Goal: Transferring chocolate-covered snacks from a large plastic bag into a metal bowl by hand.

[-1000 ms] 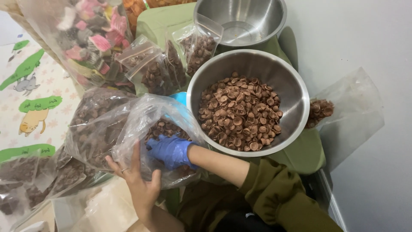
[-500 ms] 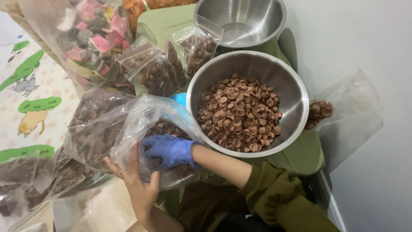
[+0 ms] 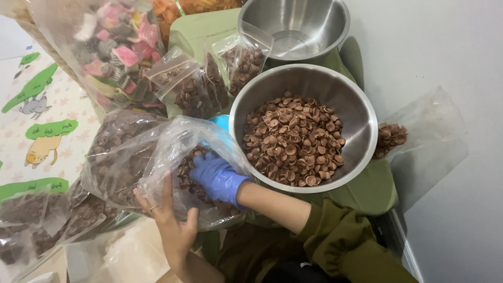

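My left hand (image 3: 172, 222), bare, grips the lower edge of a large clear plastic bag (image 3: 152, 152) and holds its mouth open. My right hand (image 3: 217, 177), in a blue glove, is inside that bag with its fingers curled into small brown spiral pieces (image 3: 191, 181). Just to the right stands a steel bowl (image 3: 364, 123) filled with the same brown spiral pieces (image 3: 296, 139). My right forearm, in an olive sleeve, passes under the bowl's near rim.
An empty steel bowl (image 3: 293, 29) sits behind the full one on a green surface (image 3: 369, 191). Small zip bags of brown pieces (image 3: 194, 91) and a big bag of pink and mixed snacks (image 3: 112, 50) lie at the back left. A nearly empty clear bag (image 3: 424, 139) lies against the grey wall.
My gloved right hand has shifted slightly inside the bag. My left hand keeps its hold on the bag's edge.
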